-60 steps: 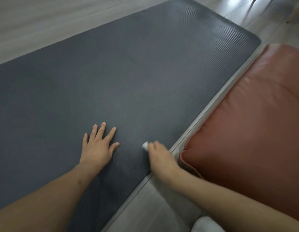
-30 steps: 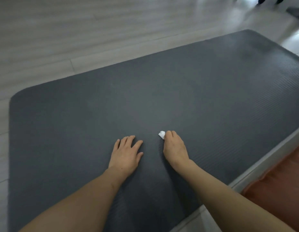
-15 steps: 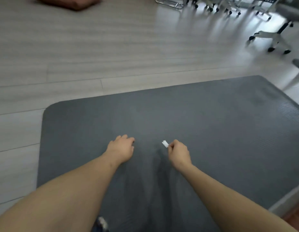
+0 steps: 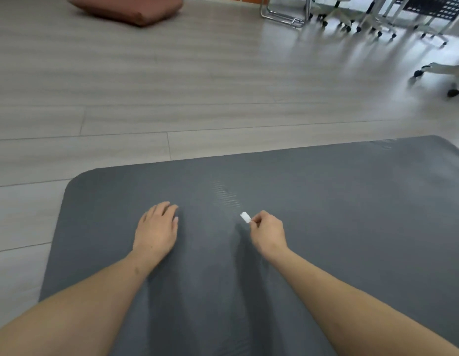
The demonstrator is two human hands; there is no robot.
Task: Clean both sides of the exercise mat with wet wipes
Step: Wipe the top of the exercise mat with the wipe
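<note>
Since two seconds earlier, the view had swung off the red-brown seat and my right hand [image 4: 268, 233] had lifted from a flat wiping press into a pinch.

Item: dark grey ribbed foam exercise mat [image 4: 351, 214], flat on the floor, its rounded corner at my left, filling the lower frame.

Item: small folded white wet wipe [image 4: 245, 217], pinched between thumb and fingertips of the right hand, over the mat's middle; I could not tell whether it touched the surface.

Item: left hand [image 4: 156, 231], palm down on the mat, fingers loosely bent and close together, gripping nothing.

Surroundings: pale grey wood-plank floor [image 4: 171, 86]; flat red-brown cushion [image 4: 130, 7] far left; white wheeled chair bases [image 4: 351, 14] far right.
</note>
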